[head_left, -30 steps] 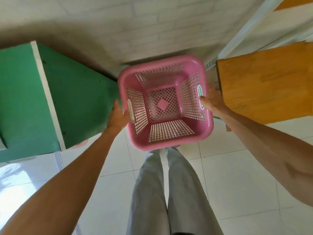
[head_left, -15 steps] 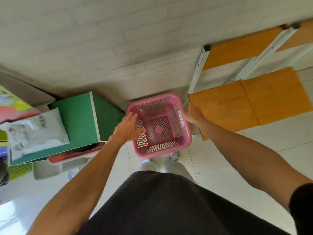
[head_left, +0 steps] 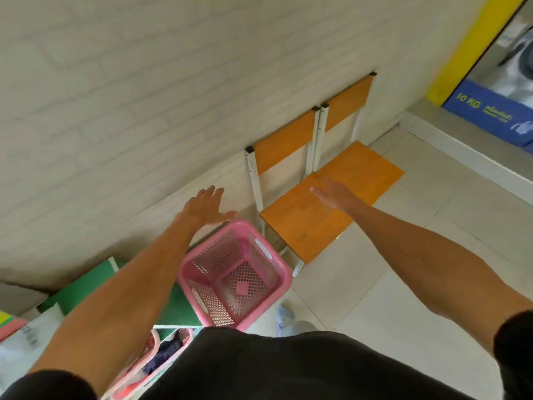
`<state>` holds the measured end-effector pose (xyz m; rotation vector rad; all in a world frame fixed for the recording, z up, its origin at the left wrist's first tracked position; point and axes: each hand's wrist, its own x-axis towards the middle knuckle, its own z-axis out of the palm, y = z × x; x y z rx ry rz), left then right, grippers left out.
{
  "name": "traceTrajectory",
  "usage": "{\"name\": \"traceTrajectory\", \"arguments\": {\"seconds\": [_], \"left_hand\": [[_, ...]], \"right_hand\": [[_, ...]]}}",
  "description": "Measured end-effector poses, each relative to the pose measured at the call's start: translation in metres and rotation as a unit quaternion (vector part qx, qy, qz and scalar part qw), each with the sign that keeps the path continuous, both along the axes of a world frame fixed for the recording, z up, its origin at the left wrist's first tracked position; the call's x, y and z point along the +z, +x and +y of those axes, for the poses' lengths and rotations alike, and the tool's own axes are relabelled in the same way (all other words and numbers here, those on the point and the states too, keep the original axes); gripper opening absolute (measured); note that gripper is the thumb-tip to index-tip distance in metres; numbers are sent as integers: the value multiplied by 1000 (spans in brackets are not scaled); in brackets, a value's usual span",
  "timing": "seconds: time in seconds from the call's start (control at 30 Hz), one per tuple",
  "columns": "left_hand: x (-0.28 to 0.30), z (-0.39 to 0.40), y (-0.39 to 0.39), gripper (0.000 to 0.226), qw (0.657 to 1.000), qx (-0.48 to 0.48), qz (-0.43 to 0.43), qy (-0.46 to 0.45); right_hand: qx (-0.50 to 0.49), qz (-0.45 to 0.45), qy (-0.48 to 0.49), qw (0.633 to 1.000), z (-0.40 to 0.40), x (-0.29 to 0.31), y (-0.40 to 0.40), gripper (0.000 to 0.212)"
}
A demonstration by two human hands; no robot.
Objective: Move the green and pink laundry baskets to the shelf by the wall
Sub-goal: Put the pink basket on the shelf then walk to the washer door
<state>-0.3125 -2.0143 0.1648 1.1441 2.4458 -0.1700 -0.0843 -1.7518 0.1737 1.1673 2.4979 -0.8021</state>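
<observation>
A pink laundry basket (head_left: pixel 230 272) with mesh walls stands empty on the floor, between a green shelf unit (head_left: pixel 83 287) and an orange chair. My left hand (head_left: pixel 206 207) hovers above the basket's far rim with fingers spread, holding nothing. Over the chair seat, my right hand (head_left: pixel 331 193) is open and flat, apart from the basket. No green basket is in view.
Two orange chairs (head_left: pixel 302 223) with white frames stand against the white brick wall (head_left: pixel 144 96). A lower shelf compartment holds another pink basket with clothes (head_left: pixel 153 353). A white bag (head_left: pixel 23 339) lies on the green shelf. A blue sign (head_left: pixel 487 111) is far right.
Both hands have let go of the pink basket, which now rests on the floor. My hands have lifted away, and the view has risen and swung right.
</observation>
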Motion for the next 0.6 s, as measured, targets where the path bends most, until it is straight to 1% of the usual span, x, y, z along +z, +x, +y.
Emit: {"name": "traceTrajectory", "arguments": {"seconds": [0.1,0.23,0.3,0.43,0.6], "left_hand": [[25,35,17,97,998,-51,16,26],[57,85,55,92,987,-134,19,85],[71,107,77,93,981,-165,13,104],[94,148,119,97,963,-240,33,119],[117,197,167,94,941,-296,40,159]], "right_hand": [[-67,-11,34,997,13,27,45,76],[-128,-14,88,988,24,55,113,74],[-156,-22,107,982,30,69,151,73],[-209,-28,145,967,46,94,224,72],[-269,-25,167,948,71,119,301,75]]}}
